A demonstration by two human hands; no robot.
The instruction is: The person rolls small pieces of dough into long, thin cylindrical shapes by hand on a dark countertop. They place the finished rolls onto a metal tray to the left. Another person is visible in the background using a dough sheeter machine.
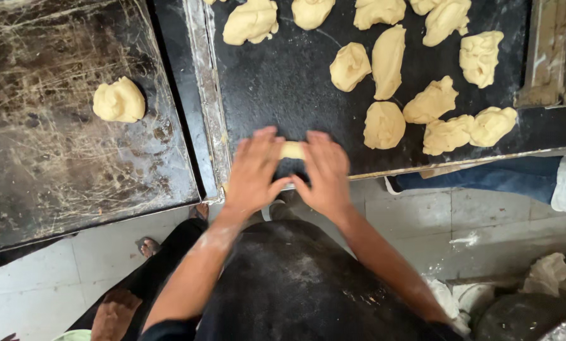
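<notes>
A pale yellow piece of dough lies near the front edge of a black worktop. My left hand presses on its left side and my right hand on its right side, palms down, fingers spread flat. Most of the piece is hidden under my hands. Beyond them, several rough lumps of dough are scattered across the same worktop.
A second scratched black table stands to the left with a single dough ball on it. A metal edge strip divides the two tables. Another person's leg in blue jeans is at the right. Below is a tiled floor.
</notes>
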